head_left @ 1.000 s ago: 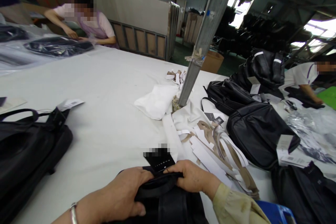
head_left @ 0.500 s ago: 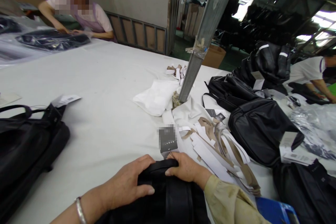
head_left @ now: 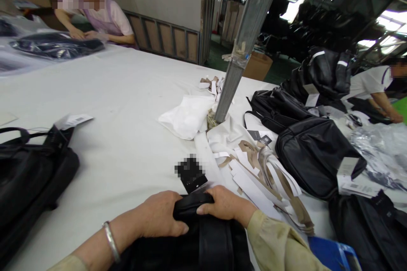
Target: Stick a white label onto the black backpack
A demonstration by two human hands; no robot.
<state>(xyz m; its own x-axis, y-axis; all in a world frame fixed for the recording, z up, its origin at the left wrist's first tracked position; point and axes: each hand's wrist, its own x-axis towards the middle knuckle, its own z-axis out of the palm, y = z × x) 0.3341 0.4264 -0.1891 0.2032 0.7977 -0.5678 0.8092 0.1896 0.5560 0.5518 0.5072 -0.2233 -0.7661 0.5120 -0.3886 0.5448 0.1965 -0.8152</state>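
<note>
A black bag (head_left: 187, 250) lies at the bottom centre, right in front of me. My left hand (head_left: 160, 216) grips its top edge beside the handle, thumb on the near side and fingers hidden behind. On the right end of the black top handle (head_left: 193, 204), my right hand (head_left: 222, 204) is closed, thumb and fingers pinching it. A black hang tag (head_left: 191, 173) lies just beyond the handle on the white table (head_left: 127, 135). A silver bangle circles my left wrist.
Another black bag (head_left: 34, 182) is at left. Paper strips (head_left: 270, 182), a metal post (head_left: 237, 55) and several black bags (head_left: 314, 152) are at right, with a blue object (head_left: 332, 254) nearer. Two people work beyond, one at upper left, one at far right.
My left hand has moved slightly right and closer to my right hand along the bag's top. The hang tag has swung left and tilted. The view has shifted a little.
</note>
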